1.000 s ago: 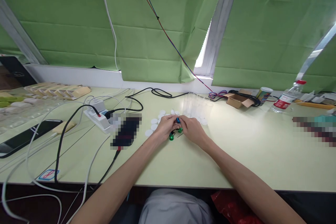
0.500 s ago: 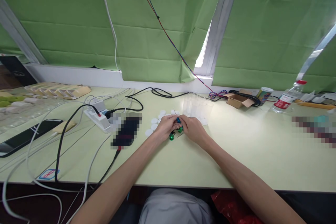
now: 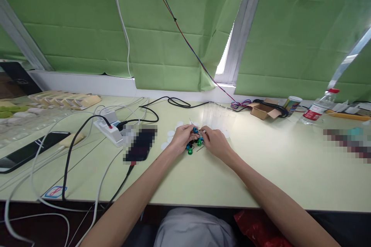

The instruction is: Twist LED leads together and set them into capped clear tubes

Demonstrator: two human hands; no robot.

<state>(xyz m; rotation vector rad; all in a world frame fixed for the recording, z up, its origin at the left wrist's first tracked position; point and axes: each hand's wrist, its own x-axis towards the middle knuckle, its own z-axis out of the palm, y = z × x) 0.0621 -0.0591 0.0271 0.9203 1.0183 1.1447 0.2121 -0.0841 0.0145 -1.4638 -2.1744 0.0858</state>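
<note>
My left hand (image 3: 183,137) is closed on a small shiny blue ball (image 3: 195,130) that looks like a bell. A thin wire or cord sticks up beside its fingertips. Close by on the right, my right hand (image 3: 215,141) has thumb and fingers pinched together at the same cluster; what lies between them is too small to name. Below the fingers hang or lie a shiny green ball (image 3: 190,151) and another green ball (image 3: 199,142), with more blue ones and dark cord partly hidden by the hands.
White round discs (image 3: 165,145) lie behind my left hand, and clear plastic containers (image 3: 218,114) stand behind both hands. A phone (image 3: 139,144), a power strip (image 3: 108,131) and cables fill the left. Rightward are an open cardboard box (image 3: 262,111), a can (image 3: 292,105) and a water bottle (image 3: 317,109).
My hands have moved slightly apart at the fingertips. More of the blue balls now shows between and below them.
</note>
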